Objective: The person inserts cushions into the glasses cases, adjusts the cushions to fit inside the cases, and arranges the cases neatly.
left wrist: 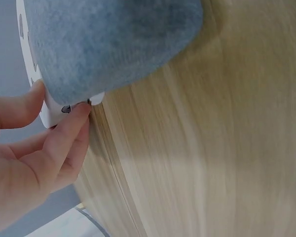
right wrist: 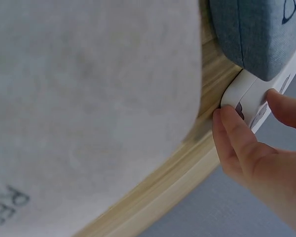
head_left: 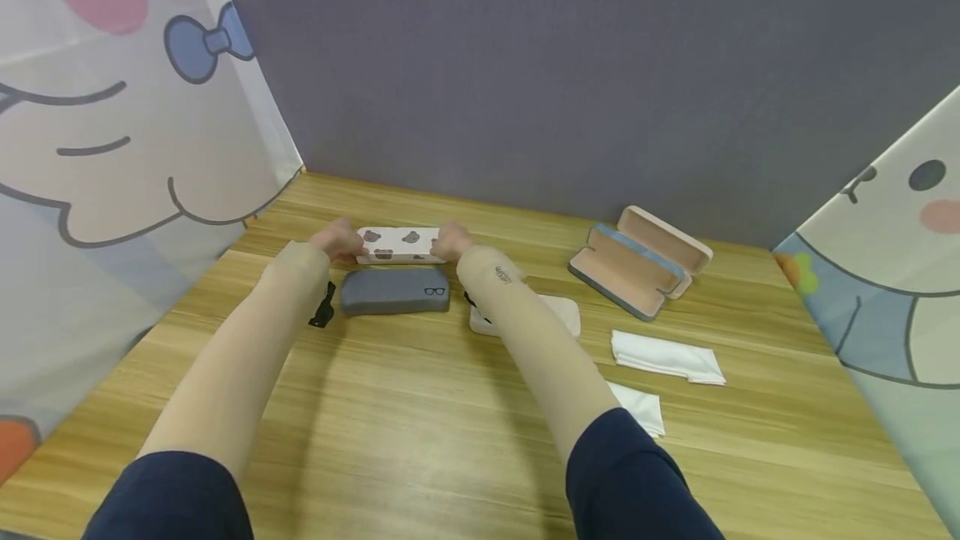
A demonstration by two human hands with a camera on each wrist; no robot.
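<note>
A white glasses case with brown bear prints [head_left: 399, 245] lies at the back left of the table, in the head view. My left hand [head_left: 340, 240] pinches its left end, thumb on top and fingers at the end, as the left wrist view shows. At the opposite end my right hand [head_left: 452, 242] grips the case likewise, seen close in the right wrist view. Just in front lies a closed grey-blue glasses case [head_left: 394, 291] with a small glasses print. A cream case [head_left: 558, 315] is partly hidden under my right forearm.
An open glasses case [head_left: 618, 273] with a tan lining stands at the back right, against another case [head_left: 667, 240]. Two white folded cloths lie nearer, one cloth [head_left: 666, 357] fully visible, the other cloth [head_left: 637, 408] partly behind my arm. A black object [head_left: 323, 307] sits by my left wrist.
</note>
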